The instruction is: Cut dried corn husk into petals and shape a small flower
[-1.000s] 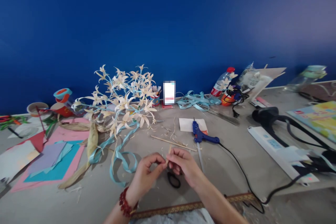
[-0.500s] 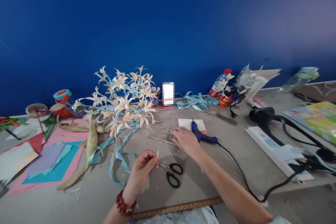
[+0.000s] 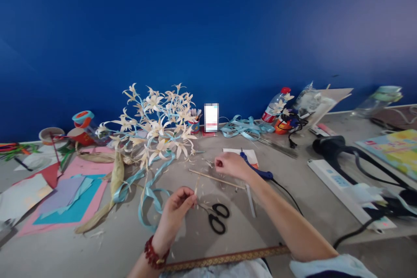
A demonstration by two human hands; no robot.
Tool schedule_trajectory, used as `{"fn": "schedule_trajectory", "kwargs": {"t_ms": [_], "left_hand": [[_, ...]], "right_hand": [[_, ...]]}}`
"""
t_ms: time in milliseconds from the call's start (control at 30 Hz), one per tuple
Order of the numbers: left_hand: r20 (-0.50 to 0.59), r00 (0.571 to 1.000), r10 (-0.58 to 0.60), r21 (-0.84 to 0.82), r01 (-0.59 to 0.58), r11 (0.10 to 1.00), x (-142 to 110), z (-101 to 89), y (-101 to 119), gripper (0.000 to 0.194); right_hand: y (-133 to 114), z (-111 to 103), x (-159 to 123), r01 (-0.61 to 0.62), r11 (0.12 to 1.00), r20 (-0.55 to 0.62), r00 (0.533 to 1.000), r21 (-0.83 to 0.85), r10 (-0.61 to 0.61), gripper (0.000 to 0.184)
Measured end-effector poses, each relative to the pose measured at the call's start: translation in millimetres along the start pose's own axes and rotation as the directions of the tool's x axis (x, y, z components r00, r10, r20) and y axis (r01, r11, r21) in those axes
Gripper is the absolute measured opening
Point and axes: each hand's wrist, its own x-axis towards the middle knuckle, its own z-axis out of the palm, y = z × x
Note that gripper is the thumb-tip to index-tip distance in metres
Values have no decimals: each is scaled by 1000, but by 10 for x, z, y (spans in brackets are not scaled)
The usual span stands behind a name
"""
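Note:
My left hand (image 3: pixel 177 210), with a red bead bracelet on its wrist, pinches a small pale husk strip (image 3: pixel 196 186) between thumb and fingers. Just right of it lie black-handled scissors (image 3: pixel 217 224) on the table. My right hand (image 3: pixel 232 166) is closed above the table, beyond a thin wooden stick (image 3: pixel 211 177); what its fingers hold, if anything, is hidden. Behind that hand is a white card (image 3: pixel 251 153), partly covered by a blue glue gun (image 3: pixel 264 174). A clear glue stick (image 3: pixel 250 200) lies nearer.
Pale husk flowers (image 3: pixel 156 126) with blue-wrapped stems stand at the back left. Dried husks (image 3: pixel 117 173) and coloured paper (image 3: pixel 60 213) lie left. Blue ribbon (image 3: pixel 243 127) is heaped at the back. A power strip (image 3: pixel 345 189) with black cables is at right.
My right hand left the husk strip and reached forward with fingers spread; now it is closed and slightly raised. My left hand moved a little left, keeping the strip, and the scissors came into full view.

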Motion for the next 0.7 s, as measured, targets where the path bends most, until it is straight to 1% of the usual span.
{"fn": "schedule_trajectory", "kwargs": {"t_ms": [100, 167, 267, 367, 500, 600, 700], "left_hand": [[1, 1000, -4, -14, 4, 1000, 5, 6, -18, 25], [12, 1000, 0, -16, 0, 1000, 17, 21, -26, 24], [27, 1000, 9, -22, -8, 1000, 48, 68, -9, 23], [18, 999, 39, -48, -39, 998, 92, 137, 35, 21], [1, 997, 71, -87, -71, 994, 153, 234, 72, 21], [13, 999, 47, -118, -45, 992, 188, 295, 54, 20], [56, 998, 5, -191, 5, 981, 206, 330, 24, 19]], "right_hand": [[91, -145, -34, -14, 984, -34, 999, 175, 20, 10], [128, -192, -56, -22, 949, -26, 999, 316, 32, 9], [129, -201, -92, -32, 849, 9, 999, 528, 32, 11], [75, -193, -150, -40, 719, 35, 999, 694, 22, 12], [-68, -191, -254, -64, 542, 68, 998, 838, 13, 12], [-203, -139, -306, -89, 438, 98, 995, 894, 2, 12], [-308, -26, -309, -110, 360, 116, 993, 927, 4, 12]]}}
